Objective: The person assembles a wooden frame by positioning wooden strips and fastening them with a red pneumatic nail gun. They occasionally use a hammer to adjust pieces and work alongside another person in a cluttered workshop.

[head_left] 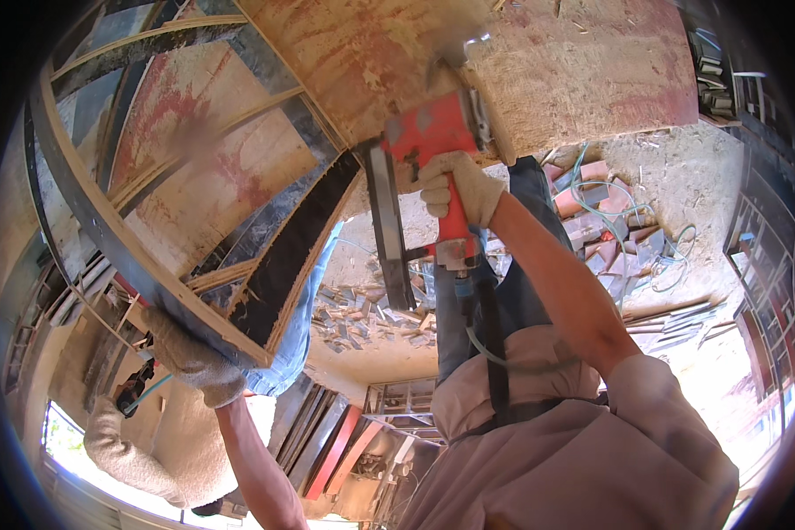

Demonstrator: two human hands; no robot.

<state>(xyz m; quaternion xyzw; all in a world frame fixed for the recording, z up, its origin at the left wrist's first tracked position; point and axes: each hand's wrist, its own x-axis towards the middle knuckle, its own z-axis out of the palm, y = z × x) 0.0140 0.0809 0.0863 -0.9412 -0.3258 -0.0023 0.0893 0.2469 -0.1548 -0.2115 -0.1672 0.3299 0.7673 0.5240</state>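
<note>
My right hand (464,187), in a pale work glove, is closed round the grip of a red nail gun (433,128). The gun's long metal magazine (387,230) hangs down on the near left side, and its nose is blurred. An air hose (488,349) runs from the foot of the grip toward my waist. At the left, my left hand (194,353), gloved too, wraps round the lower corner of a wooden frame (141,261). The frame has thin crosspieces and dark-faced strips, and stands beside a worn wooden board (583,75) under the gun.
Another person's gloved hand (110,415) holds a dark tool (137,389) at the lower left. Wood offcuts (609,230) and a looped thin hose (680,252) lie on the floor. Boards (331,442) are stacked below; metal racks (768,265) stand at right.
</note>
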